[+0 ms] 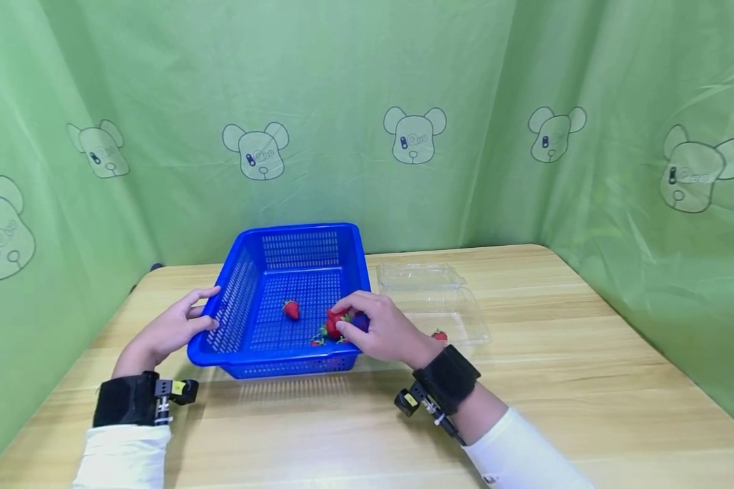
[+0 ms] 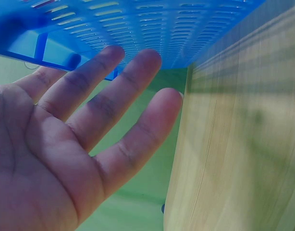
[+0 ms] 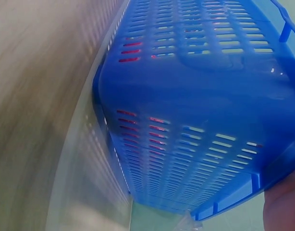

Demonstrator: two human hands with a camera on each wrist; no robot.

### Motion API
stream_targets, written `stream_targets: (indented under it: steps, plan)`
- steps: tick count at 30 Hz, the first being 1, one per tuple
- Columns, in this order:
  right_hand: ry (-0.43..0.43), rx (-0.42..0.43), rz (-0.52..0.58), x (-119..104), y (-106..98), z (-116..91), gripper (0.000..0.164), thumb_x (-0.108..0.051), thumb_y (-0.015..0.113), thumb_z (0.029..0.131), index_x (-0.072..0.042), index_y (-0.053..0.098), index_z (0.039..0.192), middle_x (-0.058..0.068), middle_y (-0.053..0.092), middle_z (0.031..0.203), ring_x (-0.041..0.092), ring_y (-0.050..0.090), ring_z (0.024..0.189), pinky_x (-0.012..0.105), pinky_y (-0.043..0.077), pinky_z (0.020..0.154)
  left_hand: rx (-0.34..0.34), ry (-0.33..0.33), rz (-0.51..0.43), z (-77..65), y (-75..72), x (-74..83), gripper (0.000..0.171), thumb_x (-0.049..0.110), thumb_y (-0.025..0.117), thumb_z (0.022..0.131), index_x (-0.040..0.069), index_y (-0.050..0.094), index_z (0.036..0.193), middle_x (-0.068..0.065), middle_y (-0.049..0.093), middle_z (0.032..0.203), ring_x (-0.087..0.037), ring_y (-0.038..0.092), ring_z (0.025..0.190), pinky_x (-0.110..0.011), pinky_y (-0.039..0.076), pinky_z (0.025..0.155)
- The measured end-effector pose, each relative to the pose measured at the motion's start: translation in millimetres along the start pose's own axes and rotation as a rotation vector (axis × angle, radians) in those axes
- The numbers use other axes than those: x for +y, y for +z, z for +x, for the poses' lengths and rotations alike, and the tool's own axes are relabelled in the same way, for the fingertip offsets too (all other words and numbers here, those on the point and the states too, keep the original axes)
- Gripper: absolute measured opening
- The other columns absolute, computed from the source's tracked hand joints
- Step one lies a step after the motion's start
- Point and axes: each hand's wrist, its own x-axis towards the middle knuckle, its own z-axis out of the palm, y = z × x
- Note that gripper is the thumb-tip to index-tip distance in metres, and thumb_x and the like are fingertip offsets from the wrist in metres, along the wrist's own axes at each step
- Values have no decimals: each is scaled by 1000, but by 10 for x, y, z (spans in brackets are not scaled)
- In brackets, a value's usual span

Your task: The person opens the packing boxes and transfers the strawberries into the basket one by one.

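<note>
A blue perforated plastic basket (image 1: 269, 356) rests on the table. My left hand (image 1: 174, 326) holds its left rim, thumb and index finger at the edge. In the left wrist view the other fingers (image 2: 142, 127) reach out fairly straight beneath the rim. Over the near right corner of the basket, my right hand (image 1: 385, 329) pinches a red strawberry (image 1: 335, 324) between thumb and fingers. More strawberries with green leaves lie below it, partly hidden. A single strawberry (image 1: 291, 310) sits on the basket's floor. The right wrist view mostly shows the basket's outer wall (image 3: 186, 91), with red showing through the slots.
A clear plastic clamshell box (image 1: 474, 319) lies unfolded right of the basket, with a strawberry (image 1: 440, 335) at its near edge, partly hidden by my right wrist. The wooden table (image 1: 563, 380) extends to both sides. A green curtain (image 1: 336, 88) surrounds the back and sides.
</note>
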Motion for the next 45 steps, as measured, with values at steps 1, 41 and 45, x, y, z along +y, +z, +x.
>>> stream_targets:
  steps: [1, 41, 45]
  plan:
    - [5, 1, 2, -4, -4, 0, 16, -14, 64, 87, -11, 65, 103, 0, 64, 90, 16, 58, 77, 39, 55, 60, -1, 0, -1, 0, 1, 4, 66, 7, 49, 94, 1, 13, 149, -43, 40, 133, -38, 63, 100, -42, 57, 81]
    - [37, 39, -175, 83, -260, 18, 5, -13, 64, 88, -8, 65, 89, 4, 67, 89, 17, 61, 84, 39, 56, 76, -17, 9, -8, -22, -6, 36, 63, 7, 47, 95, 1, 13, 149, -43, 40, 133, -39, 63, 98, -41, 57, 79]
    - [101, 45, -190, 171, -393, -2, 8, -13, 64, 87, -6, 66, 92, 7, 68, 89, 23, 62, 84, 41, 55, 75, -25, 13, -4, -16, -12, 33, 63, 7, 47, 96, 1, 13, 149, -43, 40, 133, -38, 63, 99, -40, 57, 79]
